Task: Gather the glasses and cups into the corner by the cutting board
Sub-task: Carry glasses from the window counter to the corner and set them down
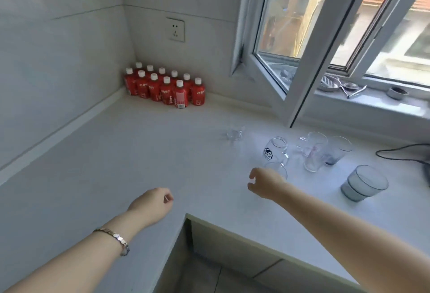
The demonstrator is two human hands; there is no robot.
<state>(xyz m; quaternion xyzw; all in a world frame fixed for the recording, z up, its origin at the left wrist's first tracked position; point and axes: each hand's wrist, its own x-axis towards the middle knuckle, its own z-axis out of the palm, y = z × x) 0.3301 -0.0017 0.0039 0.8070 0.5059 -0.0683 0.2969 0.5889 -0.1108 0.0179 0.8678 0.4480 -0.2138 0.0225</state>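
Several glasses stand on the white counter (139, 153) at the right. A clear mug with a dark logo (275, 149) is nearest the middle, with a clear handled mug (313, 150) and a grey tumbler (337, 150) behind it. A wide grey ribbed glass (363, 183) stands further right. A small clear glass piece (233, 134) sits apart to the left. My right hand (265, 183) hovers in front of a clear glass (280, 169), fingers curled, holding nothing. My left hand (153, 204) floats over the counter, loosely closed and empty. No cutting board is in view.
Red bottles with white caps (162, 86) fill the far wall corner. An open window sash (286, 78) juts over the counter. Metal utensils and small dishes (337, 84) lie on the sill. A black cable (404, 150) runs at the right edge. The counter's inner corner (187, 216) lies below my hands.
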